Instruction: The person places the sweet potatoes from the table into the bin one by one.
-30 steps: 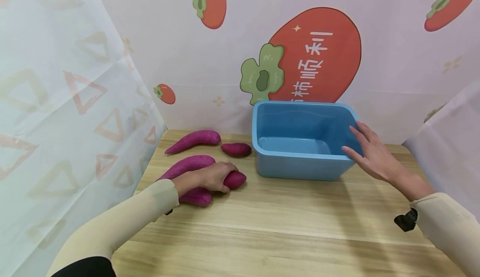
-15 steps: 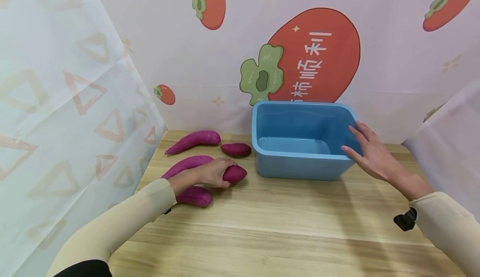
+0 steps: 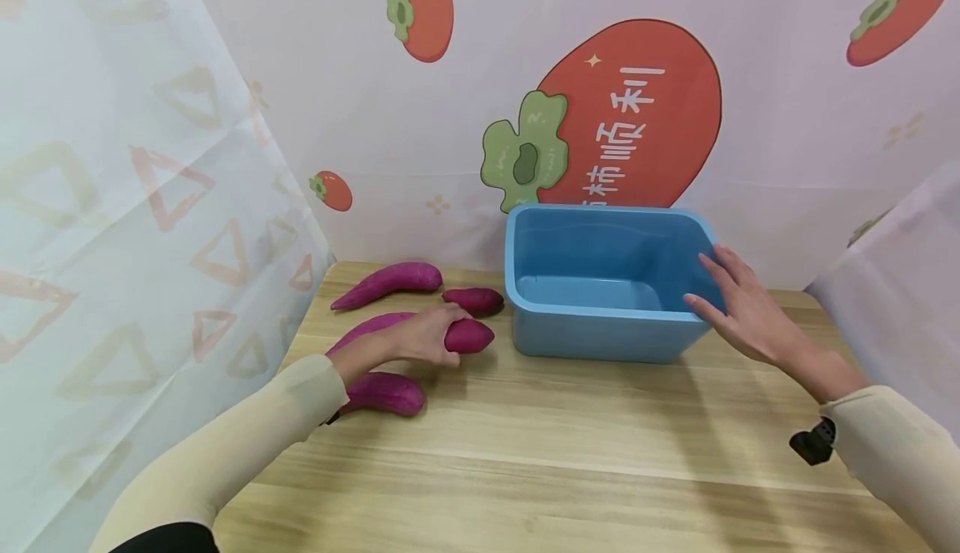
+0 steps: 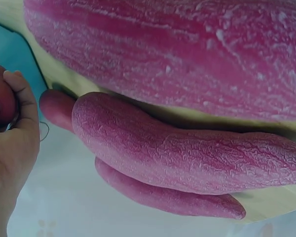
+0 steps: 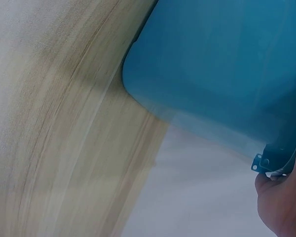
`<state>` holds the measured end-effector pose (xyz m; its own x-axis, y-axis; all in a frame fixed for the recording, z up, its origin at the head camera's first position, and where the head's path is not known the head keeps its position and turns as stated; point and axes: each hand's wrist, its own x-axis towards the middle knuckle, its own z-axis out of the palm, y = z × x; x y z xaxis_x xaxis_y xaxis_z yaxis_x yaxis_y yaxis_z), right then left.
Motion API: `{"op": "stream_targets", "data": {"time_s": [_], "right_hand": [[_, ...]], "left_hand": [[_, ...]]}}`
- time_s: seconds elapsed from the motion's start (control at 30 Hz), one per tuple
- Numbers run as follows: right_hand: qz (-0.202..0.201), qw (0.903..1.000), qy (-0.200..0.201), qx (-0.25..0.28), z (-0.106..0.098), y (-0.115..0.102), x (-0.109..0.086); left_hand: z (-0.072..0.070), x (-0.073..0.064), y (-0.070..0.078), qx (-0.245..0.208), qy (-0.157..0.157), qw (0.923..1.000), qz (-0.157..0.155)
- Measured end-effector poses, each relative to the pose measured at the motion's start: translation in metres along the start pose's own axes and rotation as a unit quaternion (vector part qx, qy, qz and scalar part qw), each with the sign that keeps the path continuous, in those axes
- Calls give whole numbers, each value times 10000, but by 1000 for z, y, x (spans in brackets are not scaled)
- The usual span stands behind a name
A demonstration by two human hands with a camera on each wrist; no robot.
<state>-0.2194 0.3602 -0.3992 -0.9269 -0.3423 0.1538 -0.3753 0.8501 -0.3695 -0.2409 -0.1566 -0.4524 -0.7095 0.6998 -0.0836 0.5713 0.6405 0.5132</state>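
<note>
Magenta tuber [image 3: 470,336] in left hand [image 3: 427,336], pointed tip toward blue bin [image 3: 600,336]; bin upright, open-topped.

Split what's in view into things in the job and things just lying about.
In the job, judging by the hands:
Short purple root, gripped by the left hand
Blue bin, with the right hand at its rim

Apparently just lying on the table:
Another short root
Three long purple vegetables
</note>
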Motion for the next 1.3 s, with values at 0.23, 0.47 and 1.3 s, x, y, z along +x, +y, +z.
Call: {"op": "stream_targets", "data": {"time_s": [0.23,0.47,1.3], "right_hand": [[-34,10000,51,-33,1,2,0],[-9,10000,-32,-63,1,4,0],[38,10000,-5,-72,3,2,0]], "left_hand": [[-11,-1,-2,-61,314,9995,28],[-25,-6,-1,-111,516,9985,-109],[-67,-2,-8,-17,869,9961,-130]]}}
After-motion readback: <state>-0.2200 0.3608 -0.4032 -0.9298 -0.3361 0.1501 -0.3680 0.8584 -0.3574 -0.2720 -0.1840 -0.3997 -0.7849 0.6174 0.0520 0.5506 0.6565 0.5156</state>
